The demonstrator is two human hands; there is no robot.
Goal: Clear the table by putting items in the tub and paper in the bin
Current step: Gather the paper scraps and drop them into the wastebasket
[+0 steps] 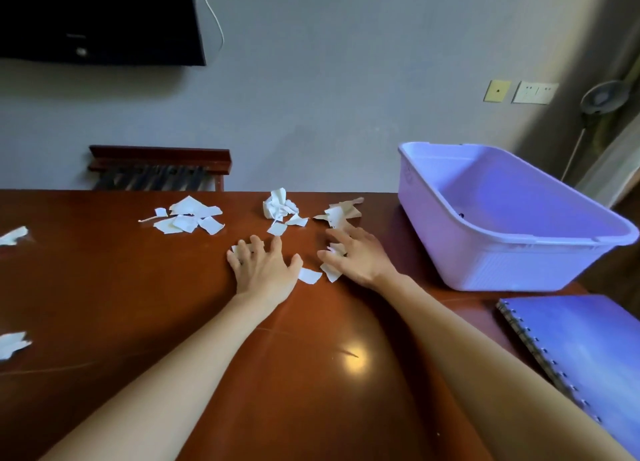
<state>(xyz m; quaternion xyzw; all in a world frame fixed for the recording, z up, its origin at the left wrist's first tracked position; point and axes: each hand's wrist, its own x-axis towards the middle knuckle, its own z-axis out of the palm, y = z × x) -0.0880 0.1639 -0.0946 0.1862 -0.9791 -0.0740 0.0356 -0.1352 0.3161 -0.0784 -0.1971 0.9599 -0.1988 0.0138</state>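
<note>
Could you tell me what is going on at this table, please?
A person seems to be gathering torn paper on the wooden table. The left hand lies spread over one scrap, and the right hand rests on a few small scraps beside it; whether it grips them is unclear. More scraps and a crumpled ball lie further back. The purple tub stands at the right, a spiral notebook near it.

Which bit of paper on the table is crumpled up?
The crumpled paper wad at the far edge, left of the tub; the others are flatter torn scraps.
</note>
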